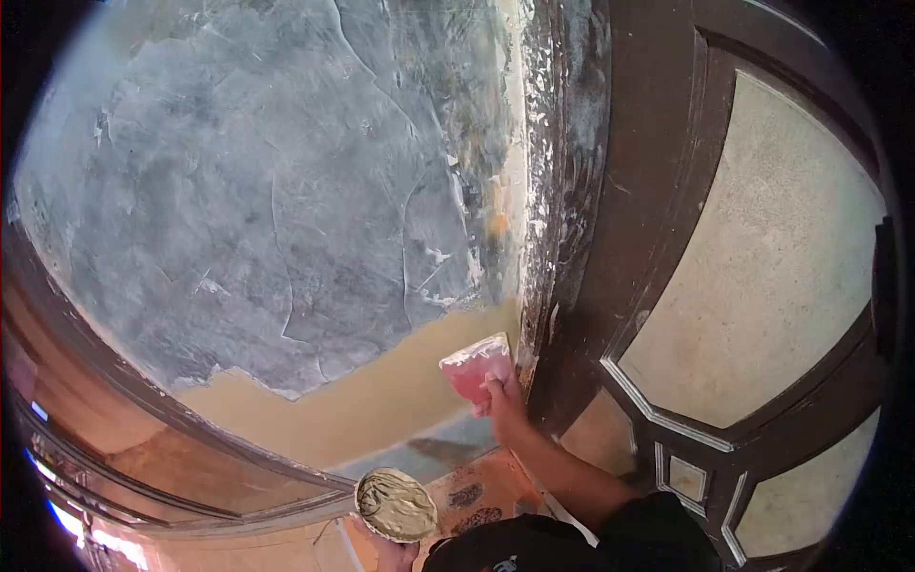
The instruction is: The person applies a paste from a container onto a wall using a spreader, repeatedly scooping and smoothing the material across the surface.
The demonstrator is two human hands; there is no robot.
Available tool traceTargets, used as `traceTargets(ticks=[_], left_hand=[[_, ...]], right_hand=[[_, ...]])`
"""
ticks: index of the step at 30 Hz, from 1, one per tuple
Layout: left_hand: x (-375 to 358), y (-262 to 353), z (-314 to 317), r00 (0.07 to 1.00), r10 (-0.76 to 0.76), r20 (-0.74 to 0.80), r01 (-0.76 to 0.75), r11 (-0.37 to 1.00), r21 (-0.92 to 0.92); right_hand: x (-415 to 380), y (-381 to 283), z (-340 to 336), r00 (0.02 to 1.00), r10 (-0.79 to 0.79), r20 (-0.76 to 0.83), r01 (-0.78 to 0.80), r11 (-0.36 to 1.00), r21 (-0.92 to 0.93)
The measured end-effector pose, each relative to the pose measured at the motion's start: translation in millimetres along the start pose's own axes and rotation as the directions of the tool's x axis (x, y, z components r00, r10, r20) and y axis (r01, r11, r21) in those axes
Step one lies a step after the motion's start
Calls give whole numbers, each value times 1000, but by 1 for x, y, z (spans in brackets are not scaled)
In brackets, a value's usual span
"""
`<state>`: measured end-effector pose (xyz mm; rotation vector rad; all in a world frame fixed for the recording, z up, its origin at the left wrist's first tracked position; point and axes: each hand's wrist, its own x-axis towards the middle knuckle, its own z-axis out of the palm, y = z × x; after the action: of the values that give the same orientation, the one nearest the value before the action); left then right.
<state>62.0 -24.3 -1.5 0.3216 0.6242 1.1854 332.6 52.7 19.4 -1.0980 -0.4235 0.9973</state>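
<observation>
In my right hand (500, 400) is a flat pink plastic putty spreader (472, 367), its upper edge smeared with pale putty. That edge is close to the tan lower band of the wall (381, 381), just left of the dark door frame. Below, my left hand (386, 548) grips a round tub (396, 503) from underneath and the side. The tub is full of cream-coloured putty with ridges and streaks across its surface. Grey, streaky filler (238, 191) covers most of the wall above, ending in an uneven lower edge.
On the right stands a dark brown panelled door (658, 124) with pale inset panels. White-spattered trim (538, 191) runs between wall and door. A brown curved moulding (143, 381) borders the wall at lower left. The floor (286, 548) shows at the bottom.
</observation>
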Motion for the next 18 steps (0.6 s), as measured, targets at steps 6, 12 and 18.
traceTargets(ticks=[6,12,18], left_hand=[[-1,-2,1,999,-11,38,9,998,58],[-2,-4,5,1000,23,-4,-23,1000,-17],[-5,-8,18,999,-14,-33,13,999,-47]], right_hand=[[22,-40,34,984,-167,67,163,985,52],[1,-6,-2,1000,9,-20,-9,1000,-6],[47,-36,-1,972,-233,25,231,970,78]])
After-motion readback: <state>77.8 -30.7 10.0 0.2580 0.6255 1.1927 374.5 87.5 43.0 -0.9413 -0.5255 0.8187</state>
